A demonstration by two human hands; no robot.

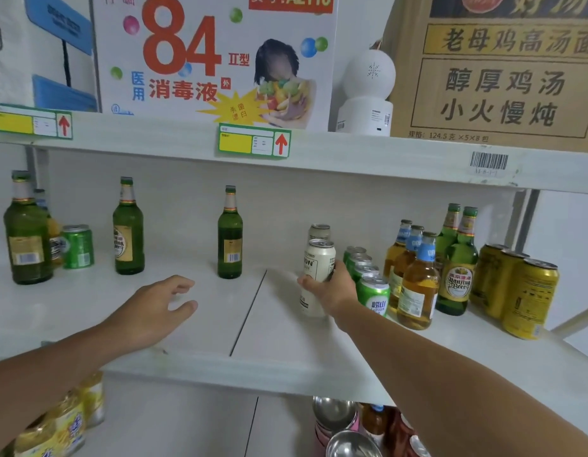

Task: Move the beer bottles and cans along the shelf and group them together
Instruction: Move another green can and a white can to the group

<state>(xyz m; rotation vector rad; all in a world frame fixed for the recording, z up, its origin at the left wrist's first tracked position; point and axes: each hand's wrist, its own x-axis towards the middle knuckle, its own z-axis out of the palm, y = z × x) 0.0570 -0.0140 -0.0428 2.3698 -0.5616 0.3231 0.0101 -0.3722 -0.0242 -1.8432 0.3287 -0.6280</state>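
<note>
A tall white beer can point(317, 275) stands on the white shelf point(286, 341), right of centre, with the right hand point(332, 288) wrapped around its lower half. A second white can point(319, 231) sits just behind it. Just to the right stands a row of green cans point(373, 293), then amber bottles point(417, 285). The left hand point(160, 308) hovers open, fingers spread, near a lone green glass bottle point(230, 239) at mid-shelf.

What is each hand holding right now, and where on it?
Right hand grips the white can around its lower middle. Left hand holds nothing, open over the shelf.
</note>
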